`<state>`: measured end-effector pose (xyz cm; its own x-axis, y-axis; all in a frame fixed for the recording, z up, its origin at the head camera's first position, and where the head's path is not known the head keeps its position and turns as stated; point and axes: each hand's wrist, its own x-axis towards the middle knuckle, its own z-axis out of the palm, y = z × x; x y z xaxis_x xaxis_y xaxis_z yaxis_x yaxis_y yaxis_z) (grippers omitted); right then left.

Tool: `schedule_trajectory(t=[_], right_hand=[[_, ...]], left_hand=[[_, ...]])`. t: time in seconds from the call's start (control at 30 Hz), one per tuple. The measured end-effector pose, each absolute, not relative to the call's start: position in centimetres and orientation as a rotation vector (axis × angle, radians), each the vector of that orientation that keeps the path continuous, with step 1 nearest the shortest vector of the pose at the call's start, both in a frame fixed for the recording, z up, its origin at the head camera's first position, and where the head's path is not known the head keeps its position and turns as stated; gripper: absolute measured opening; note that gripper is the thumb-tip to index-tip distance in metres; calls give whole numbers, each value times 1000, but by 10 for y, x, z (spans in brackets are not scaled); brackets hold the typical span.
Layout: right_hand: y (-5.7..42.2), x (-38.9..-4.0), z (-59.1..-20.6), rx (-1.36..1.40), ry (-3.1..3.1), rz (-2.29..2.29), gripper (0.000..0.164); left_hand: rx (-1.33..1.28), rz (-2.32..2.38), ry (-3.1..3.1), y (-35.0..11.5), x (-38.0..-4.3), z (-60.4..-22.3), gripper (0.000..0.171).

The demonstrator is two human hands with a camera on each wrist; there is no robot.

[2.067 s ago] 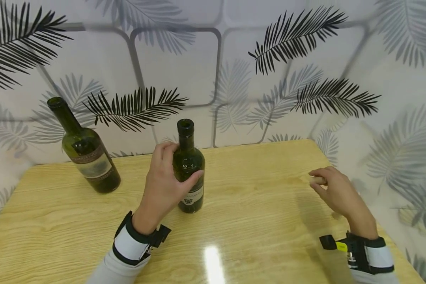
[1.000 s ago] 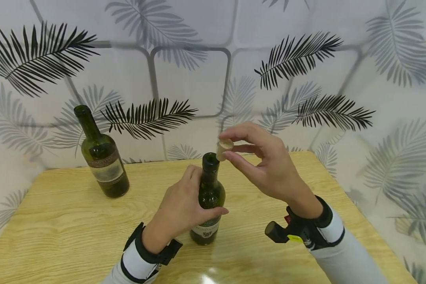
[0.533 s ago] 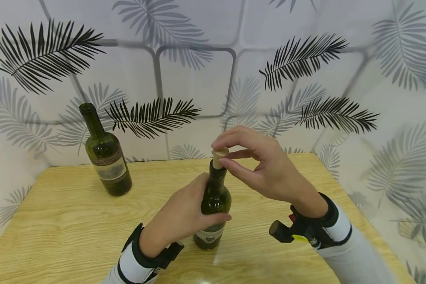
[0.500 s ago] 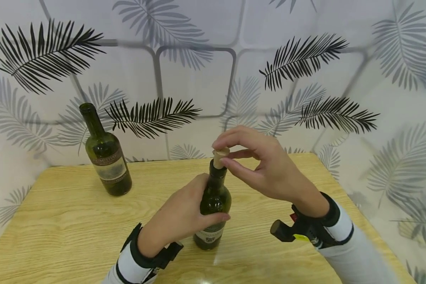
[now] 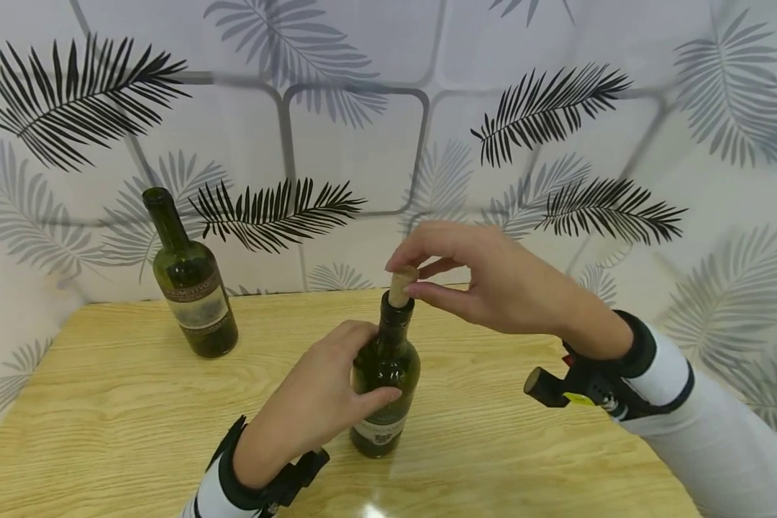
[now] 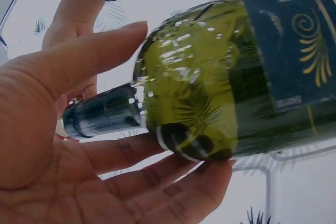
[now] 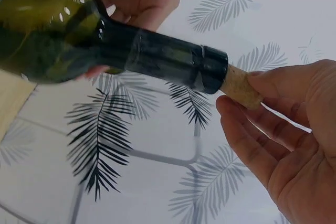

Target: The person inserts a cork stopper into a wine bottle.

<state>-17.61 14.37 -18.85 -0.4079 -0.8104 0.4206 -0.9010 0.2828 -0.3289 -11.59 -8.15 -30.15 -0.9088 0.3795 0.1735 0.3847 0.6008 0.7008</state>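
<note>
A green glass wine bottle (image 5: pixel 388 374) stands on the table with its pale label low on the front. My left hand (image 5: pixel 317 392) holds it round the shoulder, thumb across the front; the left wrist view shows the fingers behind the bottle's shoulder (image 6: pixel 194 66). Between thumb and fingertips, my right hand (image 5: pixel 492 280) pinches a tan cork (image 5: pixel 401 286) at the bottle's mouth. In the right wrist view, the cork (image 7: pixel 241 87) sits with its lower end at the opening, much of its length outside; how deep it goes is hidden.
A second green wine bottle (image 5: pixel 191 288), with nothing in its mouth, stands at the back left of the wooden table (image 5: pixel 136 424). Behind the table rises a wall (image 5: pixel 356 144) with a printed leaf pattern.
My right hand has brought the cork from the right side over to the bottle's mouth and onto it. Most recently the right wrist has swung up and right. The left hand stays on the bottle.
</note>
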Motion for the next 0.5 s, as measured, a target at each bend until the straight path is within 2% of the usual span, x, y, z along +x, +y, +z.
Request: schedule_trajectory(t=[0.17, 0.3, 0.5], right_hand=[[140, -175, -176, 1647, -2396, 646, 17], [136, -173, -168, 1674, -2455, 606, 13], [132, -173, -160, 1698, -2523, 464, 26]], left_hand=[[-638, -1241, -2779, -81, -113, -301, 58], [-628, -1273, -2770, -77, -114, -303, 60], [-632, -1326, -2777, -75, -118, -305, 61]])
